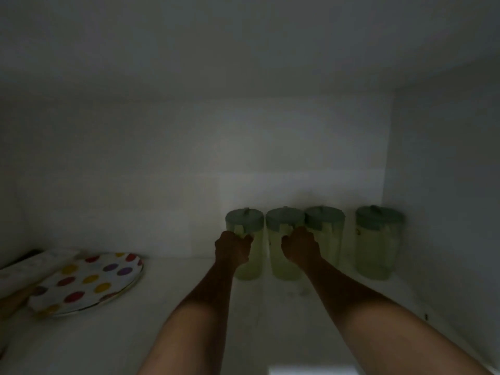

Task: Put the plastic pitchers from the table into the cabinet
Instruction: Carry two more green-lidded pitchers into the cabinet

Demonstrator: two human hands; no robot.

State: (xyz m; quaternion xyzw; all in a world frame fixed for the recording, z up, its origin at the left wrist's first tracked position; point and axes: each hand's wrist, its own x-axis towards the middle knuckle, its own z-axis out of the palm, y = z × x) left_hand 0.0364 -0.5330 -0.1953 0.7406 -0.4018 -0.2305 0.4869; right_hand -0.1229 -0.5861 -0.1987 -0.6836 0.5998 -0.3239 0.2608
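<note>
Dim white cabinet shelf, four pale-green plastic pitchers with teal lids upright along its back, left hand and right hand each gripping one's handle, polka-dot round tray far left, details murky, forearms cut off below.

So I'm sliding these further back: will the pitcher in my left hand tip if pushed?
Possibly. The leftmost pitcher is tall and narrow, so a push near its lid could tip it. It looks empty, probably light. The left hand grips it high; pushing lower seems safer.
</note>
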